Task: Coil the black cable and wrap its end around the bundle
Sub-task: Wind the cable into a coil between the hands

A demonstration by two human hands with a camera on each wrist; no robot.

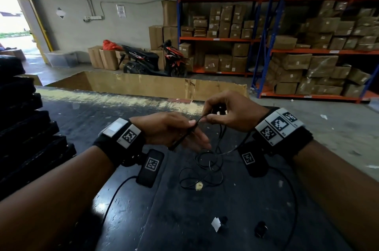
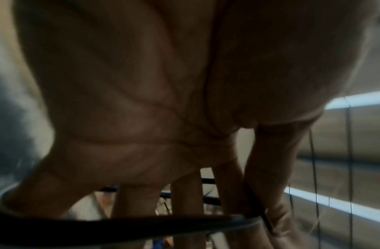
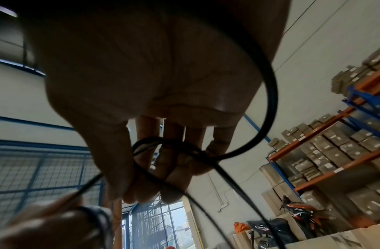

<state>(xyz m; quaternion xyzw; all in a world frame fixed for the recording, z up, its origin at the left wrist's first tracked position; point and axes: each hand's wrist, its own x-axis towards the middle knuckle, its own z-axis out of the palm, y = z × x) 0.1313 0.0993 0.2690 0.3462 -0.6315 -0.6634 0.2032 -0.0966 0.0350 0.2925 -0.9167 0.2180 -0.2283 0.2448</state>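
The thin black cable [image 1: 205, 165] lies in loose loops on the dark table [image 1: 92, 119], below my hands. One strand rises to my right hand [image 1: 211, 116], whose curled fingers hold a few small turns of it. The right wrist view shows those turns [image 3: 150, 139] wound round the fingers of the right hand [image 3: 142, 193]. A taut stretch runs from there down across my left hand [image 1: 193, 127], which pinches it under the thumb with the other fingers held out fairly straight. In the left wrist view the left hand [image 2: 253, 210] fills the frame, with thin strands [image 2: 313, 168] hanging beside it.
A stack of black mats [image 1: 24, 127] stands at the table's left. A cardboard sheet [image 1: 143, 84] borders the far edge. A white paper scrap [image 1: 216, 225] and a small black part [image 1: 260, 230] lie near the front. Shelves of cartons [image 1: 307, 45] and a scooter [image 1: 151, 59] stand behind.
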